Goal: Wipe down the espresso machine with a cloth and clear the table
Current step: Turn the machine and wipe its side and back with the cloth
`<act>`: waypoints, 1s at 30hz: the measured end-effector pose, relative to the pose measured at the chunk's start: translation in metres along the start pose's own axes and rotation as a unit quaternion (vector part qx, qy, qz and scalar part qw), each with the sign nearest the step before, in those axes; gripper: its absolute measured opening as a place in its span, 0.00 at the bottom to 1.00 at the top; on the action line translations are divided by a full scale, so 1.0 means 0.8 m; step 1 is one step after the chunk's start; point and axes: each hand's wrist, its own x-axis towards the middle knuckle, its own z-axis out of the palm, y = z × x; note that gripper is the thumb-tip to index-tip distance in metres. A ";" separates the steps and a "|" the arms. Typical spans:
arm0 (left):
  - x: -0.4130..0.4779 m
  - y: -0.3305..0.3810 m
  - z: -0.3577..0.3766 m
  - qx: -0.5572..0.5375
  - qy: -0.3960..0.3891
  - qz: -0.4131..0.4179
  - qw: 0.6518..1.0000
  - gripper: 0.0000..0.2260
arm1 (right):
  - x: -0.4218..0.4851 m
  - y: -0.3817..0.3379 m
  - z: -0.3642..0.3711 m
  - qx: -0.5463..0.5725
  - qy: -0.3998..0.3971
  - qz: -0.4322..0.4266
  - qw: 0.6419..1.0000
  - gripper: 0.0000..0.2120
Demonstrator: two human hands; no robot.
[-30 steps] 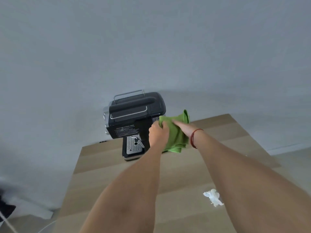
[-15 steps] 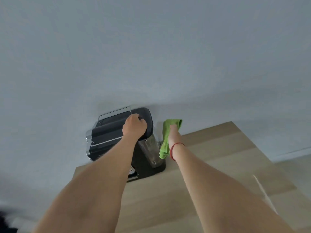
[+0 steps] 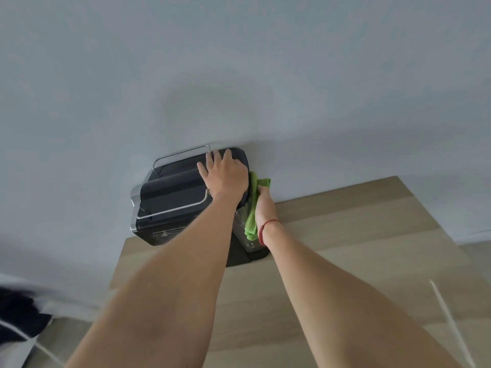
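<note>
one black espresso machine (image 3: 170, 192), chrome-railed top, green cloth (image 3: 251, 221) against its side

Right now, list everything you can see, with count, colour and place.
table: one, light wood, centre and right foreground.
wall: one, pale grey, behind the table.
espresso machine: one, black with silver trim, table's far left corner.
cloth: one, green, against the machine's right side.
blurred thing: one, dark and white, lower left, unidentifiable.
wrist band: one, red, right wrist.
left hand: one, flat on the machine's top.
right hand: one, holding the cloth.
</note>
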 end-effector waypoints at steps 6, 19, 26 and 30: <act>0.002 -0.002 0.010 -0.010 0.011 -0.014 1.000 0.22 | 0.008 0.004 -0.027 0.139 0.023 0.037 0.989 0.23; 0.000 -0.002 0.003 -0.021 0.015 -0.003 1.000 0.22 | -0.004 0.010 0.004 0.048 0.039 -0.061 0.996 0.17; -0.005 -0.001 0.005 -0.030 0.026 -0.008 0.999 0.21 | 0.026 0.044 -0.018 0.000 0.099 -0.014 0.995 0.19; -0.003 -0.002 0.007 -0.024 0.027 -0.012 0.999 0.21 | 0.048 0.060 -0.030 -0.039 0.109 0.048 0.992 0.23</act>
